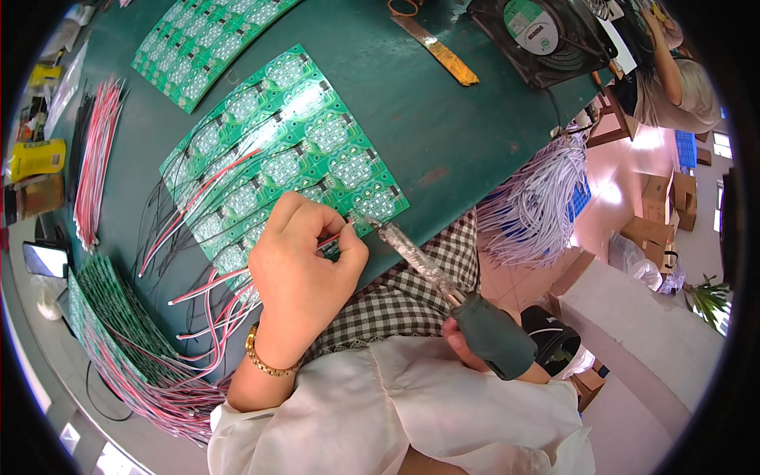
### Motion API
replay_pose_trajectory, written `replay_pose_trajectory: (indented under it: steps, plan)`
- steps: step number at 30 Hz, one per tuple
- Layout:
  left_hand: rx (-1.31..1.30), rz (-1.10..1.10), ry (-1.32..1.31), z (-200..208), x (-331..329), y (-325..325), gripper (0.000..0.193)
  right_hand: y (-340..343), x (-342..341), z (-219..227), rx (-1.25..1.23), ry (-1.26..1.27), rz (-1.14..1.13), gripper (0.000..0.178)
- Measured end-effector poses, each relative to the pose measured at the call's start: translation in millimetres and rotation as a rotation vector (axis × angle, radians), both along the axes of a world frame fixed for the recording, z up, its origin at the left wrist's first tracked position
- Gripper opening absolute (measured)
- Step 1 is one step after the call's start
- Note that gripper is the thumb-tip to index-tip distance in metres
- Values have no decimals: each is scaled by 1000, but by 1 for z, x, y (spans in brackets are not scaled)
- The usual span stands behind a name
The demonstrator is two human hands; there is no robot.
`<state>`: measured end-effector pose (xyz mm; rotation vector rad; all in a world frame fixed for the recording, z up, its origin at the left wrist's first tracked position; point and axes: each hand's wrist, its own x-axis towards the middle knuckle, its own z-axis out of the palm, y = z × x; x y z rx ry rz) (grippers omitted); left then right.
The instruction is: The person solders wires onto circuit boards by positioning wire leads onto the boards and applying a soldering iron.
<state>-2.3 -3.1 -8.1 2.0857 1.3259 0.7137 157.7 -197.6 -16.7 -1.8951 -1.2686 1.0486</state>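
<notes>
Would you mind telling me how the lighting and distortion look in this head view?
Head view: strong fisheye bending, so the green table edge curves and a black rim frames the picture; the floor at right is washed out by glare; the left hand and circuit board are evenly lit and sharp.

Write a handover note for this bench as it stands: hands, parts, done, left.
Left hand: pinches a red wire against the near edge of the green circuit panel.
Right hand: grips the soldering iron, tip at that same joint.
Done: many boards on this panel already carry red and black leads; a wired stack lies at the left.
Left: this joint; another panel further back looks unwired. Loose wires sit left of the panel.
</notes>
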Motion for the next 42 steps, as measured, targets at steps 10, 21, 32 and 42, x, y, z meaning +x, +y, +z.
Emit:
replay_pose_trajectory:
  steps: [10,21,32,42]
  plan:
    - [-58,-29,-8,4,-3,3,11,18,13,28,-366,-1,19,19]
    - [-162,-52,32,11,-2,9,11,6,16,7,-110,-68,299,14]
    - [-175,-77,77,16,1,10,11,2,22,-3,182,-148,363,26]
    - [-178,-88,91,17,2,12,13,11,24,16,75,-165,291,26]
